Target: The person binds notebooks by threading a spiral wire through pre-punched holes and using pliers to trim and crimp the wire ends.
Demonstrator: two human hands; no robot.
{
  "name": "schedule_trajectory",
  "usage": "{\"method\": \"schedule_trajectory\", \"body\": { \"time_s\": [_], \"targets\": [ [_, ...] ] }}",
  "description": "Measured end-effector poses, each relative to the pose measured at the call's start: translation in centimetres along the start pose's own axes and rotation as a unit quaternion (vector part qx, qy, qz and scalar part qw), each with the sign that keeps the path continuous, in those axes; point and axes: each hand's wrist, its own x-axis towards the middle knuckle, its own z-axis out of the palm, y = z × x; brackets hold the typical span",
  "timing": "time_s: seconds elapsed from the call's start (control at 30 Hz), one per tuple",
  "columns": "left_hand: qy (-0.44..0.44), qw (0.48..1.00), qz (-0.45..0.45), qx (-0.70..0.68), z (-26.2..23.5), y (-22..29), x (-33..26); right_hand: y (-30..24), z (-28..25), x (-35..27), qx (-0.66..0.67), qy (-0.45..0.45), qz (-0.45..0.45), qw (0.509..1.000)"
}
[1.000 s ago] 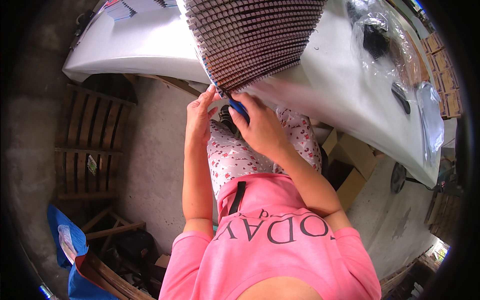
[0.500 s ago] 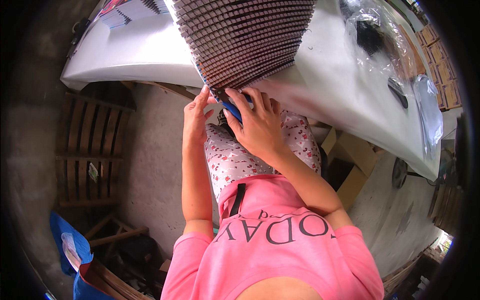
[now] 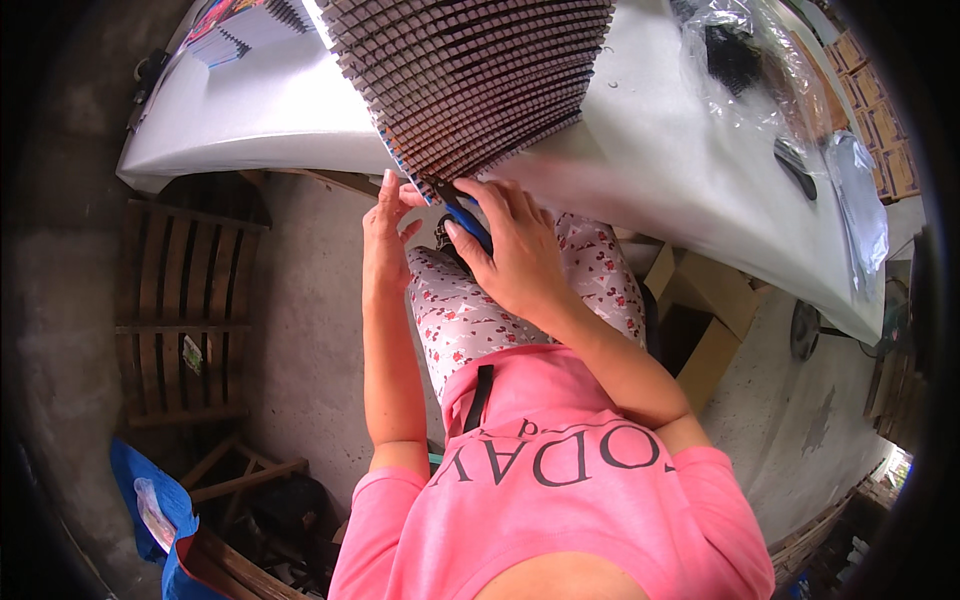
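Observation:
A stack of spiral-bound notebooks [image 3: 470, 80], dark coil bindings facing me, lies on the white-covered table and reaches its near edge. My right hand [image 3: 522, 240] is closed round blue-handled pliers [image 3: 466, 222]. The dark jaws meet the stack's near corner, at the end of the bindings; whether they grip a wire end is too small to tell. Beside that same corner, on its left, is my left hand [image 3: 385, 235], fingers apart and nothing visible in them. Whether its fingertips touch the notebooks is unclear.
More notebooks [image 3: 225, 45] stand at the table's far left. Clear plastic wrap [image 3: 760, 75] holding something black lies on the right of the white-covered table [image 3: 680, 170]. Below are an open cardboard box [image 3: 715, 300] and, on the left, a wooden slatted rack [image 3: 185, 310].
The stack and table have shifted slightly left in the view. My left fingers have spread a little away from the stack's corner, while the pliers stay at the bindings.

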Motion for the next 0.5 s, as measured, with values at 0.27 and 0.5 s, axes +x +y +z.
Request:
{"method": "schedule_trajectory", "body": {
  "time_s": [0.27,0.5],
  "targets": [
    [0.004,1.000,-0.003,0.003,0.1,-0.1,0.3,-0.2,0.7,0.7,-0.154,0.030,-0.079,0.984],
    [-0.012,1.000,-0.006,0.011,-0.1,-0.5,0.5,-0.7,-0.2,1.5,0.347,-0.176,0.189,0.902]
  ]
}}
